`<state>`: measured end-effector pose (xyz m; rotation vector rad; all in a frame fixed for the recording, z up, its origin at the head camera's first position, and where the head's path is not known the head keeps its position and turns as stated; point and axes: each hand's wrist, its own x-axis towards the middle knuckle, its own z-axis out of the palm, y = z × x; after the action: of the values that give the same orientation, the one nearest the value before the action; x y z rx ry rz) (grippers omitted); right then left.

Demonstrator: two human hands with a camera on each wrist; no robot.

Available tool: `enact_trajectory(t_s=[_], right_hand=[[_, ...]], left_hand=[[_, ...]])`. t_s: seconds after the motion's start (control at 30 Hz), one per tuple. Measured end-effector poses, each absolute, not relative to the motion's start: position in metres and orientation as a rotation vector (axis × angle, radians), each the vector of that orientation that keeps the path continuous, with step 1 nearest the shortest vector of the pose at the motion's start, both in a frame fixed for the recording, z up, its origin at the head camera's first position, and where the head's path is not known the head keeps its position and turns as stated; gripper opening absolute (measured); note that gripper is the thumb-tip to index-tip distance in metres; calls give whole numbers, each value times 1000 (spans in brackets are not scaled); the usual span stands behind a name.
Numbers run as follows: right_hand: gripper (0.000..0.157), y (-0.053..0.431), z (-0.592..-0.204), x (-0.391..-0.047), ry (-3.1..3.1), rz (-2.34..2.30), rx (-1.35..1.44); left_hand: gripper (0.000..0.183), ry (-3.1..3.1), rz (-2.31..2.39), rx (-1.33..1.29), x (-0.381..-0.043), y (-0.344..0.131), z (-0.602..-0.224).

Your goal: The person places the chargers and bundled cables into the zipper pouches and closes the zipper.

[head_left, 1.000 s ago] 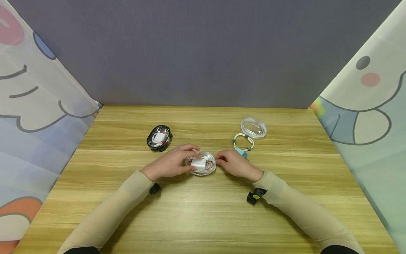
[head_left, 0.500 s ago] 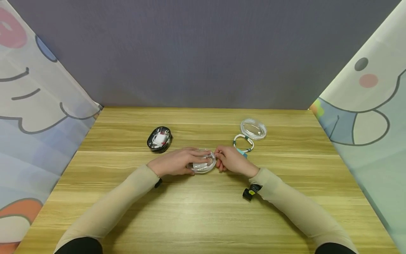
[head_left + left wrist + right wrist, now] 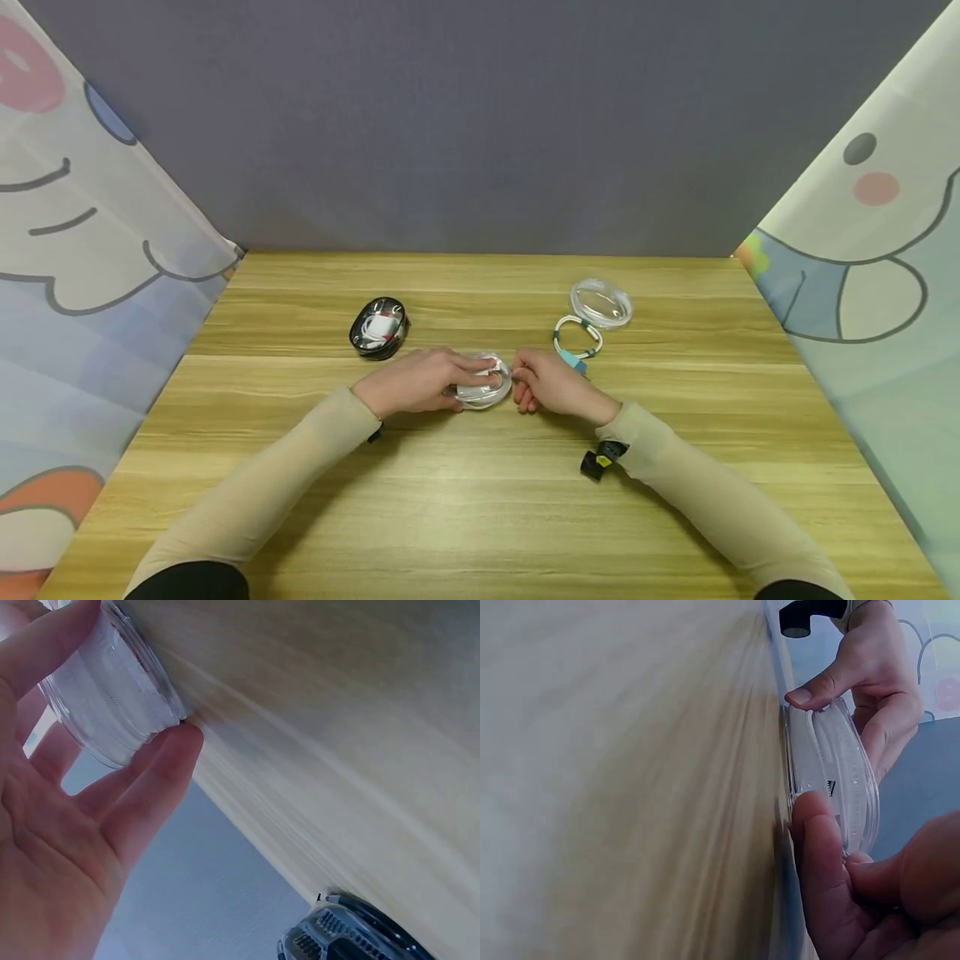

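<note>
A clear oval zip pouch with something white inside sits on the table between both hands. My left hand grips it from the left, its fingers lying across the clear top. In the left wrist view, thumb and fingers curl round the wall of the pouch. At the right end is my right hand, its thumb and index finger pinching at the zipper. The zipper runs along the side in the right wrist view; the pinched bit is hidden between the fingertips.
A black-edged oval pouch with a white charger and cable lies at the back left. Behind the right hand is a coiled white cable with a light blue plug. Another clear oval pouch lies behind it.
My left hand has shifted right and its fingers have come down over the pouch top. The right hand has stayed at the right end, its lower fingers curling further under.
</note>
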<state>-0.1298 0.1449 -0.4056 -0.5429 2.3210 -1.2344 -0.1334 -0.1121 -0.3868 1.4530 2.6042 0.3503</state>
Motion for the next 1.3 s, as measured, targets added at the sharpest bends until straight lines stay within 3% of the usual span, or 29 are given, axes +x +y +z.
enact_trajectory(t_s=[0.47,0.8,1.1,1.3], right_hand=[[19,150,-407,-115,2348,-1200,-589],[19,148,-405,-124,2462,-1190,-577],[20,141,-403,-137,2489,-1213,-513],[20,141,-402,-137,2466,-1213,-486]], left_hand=[[67,2650,271,1429,-130,-113,-385],[83,2666,151,1479,-125,-113,-384],[72,2752,48,1759,-131,-108,-384],[69,2659,6,1704,-129,-105,-383]])
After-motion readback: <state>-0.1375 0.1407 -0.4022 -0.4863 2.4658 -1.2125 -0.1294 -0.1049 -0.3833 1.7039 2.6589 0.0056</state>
